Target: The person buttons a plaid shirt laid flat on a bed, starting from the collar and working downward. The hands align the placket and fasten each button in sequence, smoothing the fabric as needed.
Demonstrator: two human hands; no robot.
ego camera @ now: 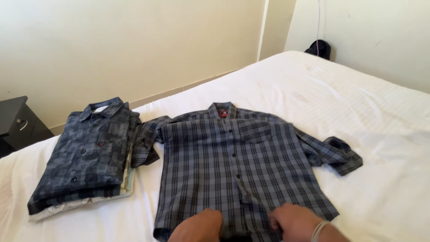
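- White bed takes up most of the room, with loads of bare sheet off to the right.
- Blue plaid shirt is spread flat, front up, mid-bed.
- Folded shirt stack sits just left of it, near the bed edge.
- Left hand and right hand are both curled, pinching the hem.
- Dark nightstand is off by the wall.

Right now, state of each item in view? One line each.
Plaid shirt: spread flat face up on the bed, buttoned, both short sleeves out to the sides.
Stack of folded shirts: folded, dark patterned shirt on top.
Left hand: resting on the plaid shirt's hem.
Right hand: fingers curled at the hem.
Bed sheet: white, lightly wrinkled.
Nightstand: drawer closed.
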